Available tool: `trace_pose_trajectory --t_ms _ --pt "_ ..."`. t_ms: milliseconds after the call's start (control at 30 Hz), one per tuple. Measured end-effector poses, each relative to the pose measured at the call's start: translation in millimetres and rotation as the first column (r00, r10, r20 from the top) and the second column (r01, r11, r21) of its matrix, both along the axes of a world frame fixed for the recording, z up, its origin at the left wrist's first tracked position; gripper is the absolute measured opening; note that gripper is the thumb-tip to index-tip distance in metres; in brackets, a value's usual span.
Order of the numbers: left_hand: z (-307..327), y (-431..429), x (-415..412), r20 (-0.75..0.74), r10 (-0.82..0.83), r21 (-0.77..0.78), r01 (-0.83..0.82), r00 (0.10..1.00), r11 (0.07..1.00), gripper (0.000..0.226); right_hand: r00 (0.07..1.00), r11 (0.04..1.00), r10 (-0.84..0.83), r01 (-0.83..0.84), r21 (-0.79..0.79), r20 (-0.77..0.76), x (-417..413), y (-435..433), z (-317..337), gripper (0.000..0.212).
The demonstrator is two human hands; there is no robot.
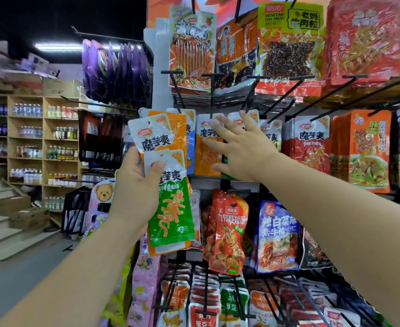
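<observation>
Left hand (135,194) is gripping a fan of snack packets (173,215), green one in front, standing roughly upright just left of the rack. Right hand (241,149) is stretching forward, fingers spread and straight, holding nothing. Its fingertips are overlapping the orange packet (207,156), which is hanging long-axis vertical from a black peg (211,95), up and left of the palm. The right hand looks nearer and free to take it.
</observation>
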State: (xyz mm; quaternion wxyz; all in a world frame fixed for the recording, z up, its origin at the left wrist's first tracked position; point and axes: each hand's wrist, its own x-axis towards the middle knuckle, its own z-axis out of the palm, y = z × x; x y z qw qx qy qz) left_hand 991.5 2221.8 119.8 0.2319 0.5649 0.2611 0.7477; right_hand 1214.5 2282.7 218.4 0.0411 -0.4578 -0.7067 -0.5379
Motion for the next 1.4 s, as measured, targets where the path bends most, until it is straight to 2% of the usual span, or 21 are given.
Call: trace_pose_trajectory --t_ms 233,433,800,933,1000,1033,1067,1100,1133,1167,1200,1233,1267,1333,1400 --pt "0.1 0.8 1.1 0.005 -0.002 -0.006 0.002 1.0 1.0 0.026 0.997 0.997 -0.069 0.067 0.041 0.04 -5.0 10.3 -1.6 0.074" --pt "1.6 -2.0 2.9 0.013 -0.009 -0.013 0.009 1.0 1.0 0.026 0.999 0.997 -0.027 0.025 0.072 0.026 -13.0 10.6 -1.9 0.076" --pt "3.9 -4.8 2.2 -0.028 0.014 -0.015 -0.014 1.0 1.0 0.026 0.988 0.988 -0.152 0.152 -0.021 0.021 -24.0 23.4 6.3 0.076" --pt "4.7 -8.1 3.7 -0.012 -0.005 -0.018 0.005 1.0 1.0 0.026 0.997 0.997 -0.078 0.077 -0.031 -0.022 -26.1 16.4 9.2 0.069" --pt "4.4 -12.3 3.8 0.001 -0.008 -0.003 0.008 1.0 1.0 0.026 0.99 0.996 0.094 -0.093 0.007 -0.106 -29.0 2.4 7.4 0.055" --pt "4.0 -15.2 3.1 0.01 -0.003 0.014 0.002 1.0 1.0 0.026 0.949 0.969 0.245 -0.242 0.044 -0.196 -30.3 -6.9 3.1 0.043" --pt "3.1 -18.4 2.8 0.026 0.003 0.037 -0.004 1.0 0.999 0.026 0.849 0.91 0.411 -0.403 0.096 -0.331 -31.4 -19.4 -4.4 0.033" --pt "1.9 -22.2 2.9 0.05 0.008 0.062 -0.011 0.999 0.998 0.025 0.685 0.831 0.534 -0.532 0.16 -0.495 -33.2 -34.0 -15.6 0.028" --pt "0.5 -25.5 3.3 0.079 0.009 0.087 -0.015 0.997 0.996 0.025 0.467 0.746 0.587 -0.63 0.216 -0.662 -36.7 -52.1 -29.3 0.024" --pt "-1.8 -29.5 4.8 0.112 0.01 0.107 -0.022 0.994 0.994 0.025 0.243 0.667 0.551 -0.703 0.246 -0.799 -40.9 -71.2 -45.5 0.022" --pt "-4.3 -33.9 7.8 0.142 0.009 0.124 -0.027 0.99 0.992 0.025 0.067 0.604 0.449 -0.758 0.247 -0.891 -46.2 -89.5 -61.2 0.022" --pt "-6.9 -38.3 11.8 0.165 0.008 0.133 -0.03 0.986 0.991 0.026 -0.044 0.555 0.342 -0.797 0.239 -0.939 -51.4 -104.6 -75.1 0.028" --pt "-9.9 -42.6 16.9 0.174 0.004 0.136 -0.028 0.985 0.99 0.026 -0.085 0.533 0.271 -0.816 0.223 -0.959 -55.3 -114.5 -88.0 0.037" --pt "-16.2 -50.9 28.2 0.166 -0.012 0.121 -0.008 0.986 0.993 0.028 -0.104 0.556 0.246 -0.799 0.229 -0.964 -58.2 -122.9 -108.0 0.049" --pt "-23.6 -59.1 37.5 0.143 -0.033 0.095 0.019 0.989 0.995 0.03 -0.19 0.57 0.247 -0.765 0.301 -0.95 -55.6 -126.4 -123.8 0.046"
